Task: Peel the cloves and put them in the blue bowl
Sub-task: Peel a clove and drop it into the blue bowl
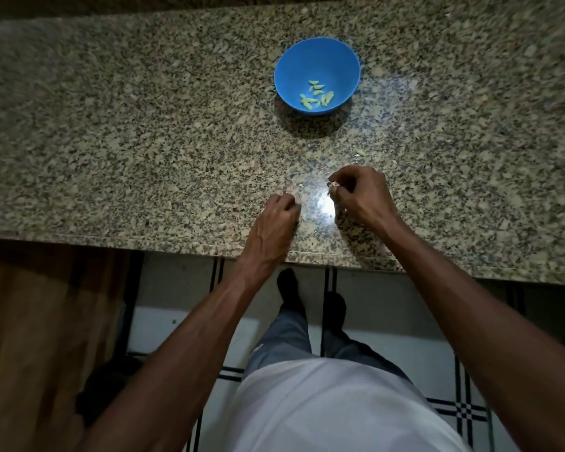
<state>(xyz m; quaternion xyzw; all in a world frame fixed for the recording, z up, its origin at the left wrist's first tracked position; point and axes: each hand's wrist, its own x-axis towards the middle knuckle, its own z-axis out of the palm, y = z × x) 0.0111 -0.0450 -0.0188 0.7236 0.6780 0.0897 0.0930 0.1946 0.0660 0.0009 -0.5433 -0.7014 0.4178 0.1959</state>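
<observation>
A blue bowl (317,57) stands on the speckled granite counter (144,125), with several pale green peeled cloves (317,95) lying in its bottom. Nearer the counter's front edge, my right hand (361,197) pinches a small garlic clove (333,185) with papery skin between thumb and fingertips. My left hand (276,220) rests on the counter just left of it, fingers curled under, and pinches something small and pale that I cannot make out. A narrow gap separates the two hands. Both are well short of the bowl.
A bright glare spot (325,207) lies on the counter between my hands. A small scrap of peel (360,153) sits beyond my right hand. The counter's front edge (177,247) runs just behind my wrists, with tiled floor (388,305) below.
</observation>
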